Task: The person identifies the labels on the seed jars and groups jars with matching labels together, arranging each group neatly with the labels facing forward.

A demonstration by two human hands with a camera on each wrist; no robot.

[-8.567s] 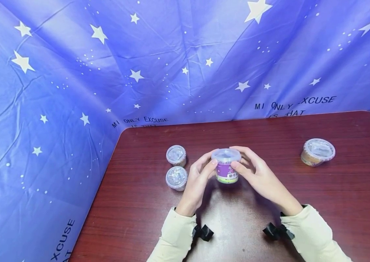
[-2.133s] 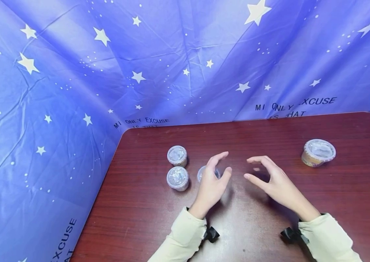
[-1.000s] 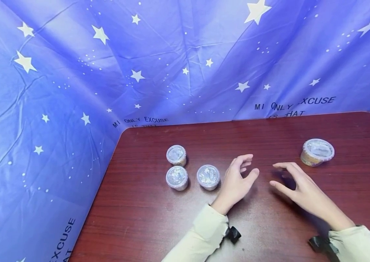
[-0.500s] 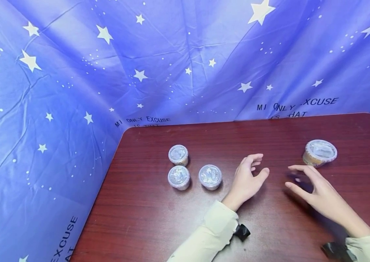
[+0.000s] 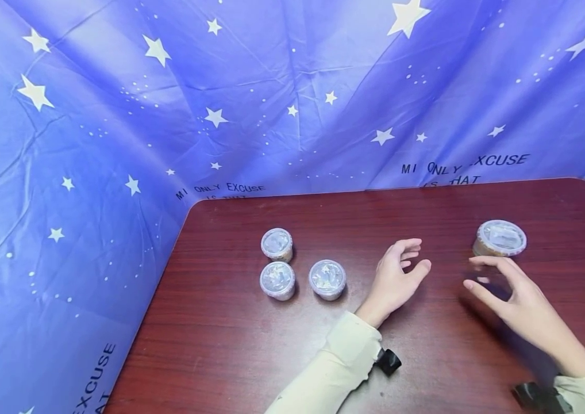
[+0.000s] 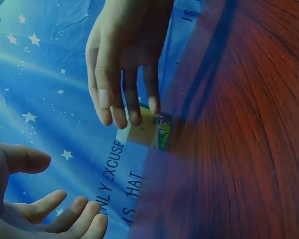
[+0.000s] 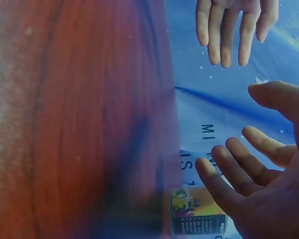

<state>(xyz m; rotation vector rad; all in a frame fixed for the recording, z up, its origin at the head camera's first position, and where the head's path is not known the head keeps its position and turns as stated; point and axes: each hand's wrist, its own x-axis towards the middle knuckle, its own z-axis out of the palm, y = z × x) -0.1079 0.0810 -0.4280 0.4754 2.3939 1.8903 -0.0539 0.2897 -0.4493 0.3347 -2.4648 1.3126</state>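
Note:
My right hand point(image 5: 522, 302) hovers just in front of a lidded plastic tub point(image 5: 501, 237) with an orange label, its fingers loosely bent and holding nothing. The same tub point(image 7: 197, 209) shows its printed label near my fingertips in the right wrist view. My left hand point(image 5: 395, 279) is over the middle of the table, fingers relaxed, thumb apart, nothing in it. To its left stands a lidded tub point(image 5: 327, 279) with a silvery top. Two more such tubs, a rear one point(image 5: 276, 244) and a front one point(image 5: 277, 280), stand one behind the other farther left.
The dark red wooden table point(image 5: 210, 345) has its far edge against a blue curtain point(image 5: 251, 75) with white stars and lettering. Another side of the curtain runs along the table's left edge. Black straps with small devices point(image 5: 389, 362) sit at the wrists.
Earlier both hands held a purple-labelled tub; it now stands beside the two left tubs, released. Both hands have since moved right, the right one close to the far-right tub.

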